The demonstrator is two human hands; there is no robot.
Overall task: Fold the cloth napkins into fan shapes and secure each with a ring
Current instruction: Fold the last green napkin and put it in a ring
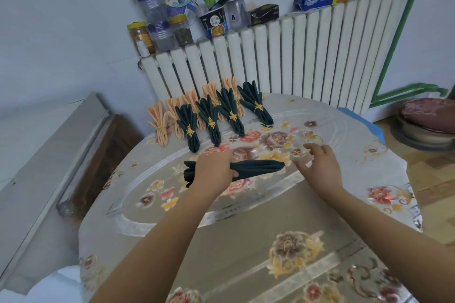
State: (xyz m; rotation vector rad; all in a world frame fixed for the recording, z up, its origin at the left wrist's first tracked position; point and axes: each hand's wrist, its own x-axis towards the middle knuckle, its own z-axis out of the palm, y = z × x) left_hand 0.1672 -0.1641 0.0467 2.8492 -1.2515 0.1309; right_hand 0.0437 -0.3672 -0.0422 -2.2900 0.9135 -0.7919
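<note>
A pleated dark green napkin [256, 168] lies lengthwise across the middle of the floral tablecloth [270, 216]. My left hand [214, 170] grips it near its left end, fingers curled over the folds. My right hand [318, 165] hovers just right of the napkin's other end with fingers loosely bent and nothing plainly in it. A thin gold ring [317, 140] lies on the cloth just beyond its fingertips. Several finished green fans with gold rings [211, 123] stand in a row at the back, with several peach fans [161, 125] behind them.
A white radiator [307, 56] runs behind the table, with jars, bottles and boxes on top. A grey cabinet [49, 155] stands to the left. A cushioned stool [428, 120] is at the far right.
</note>
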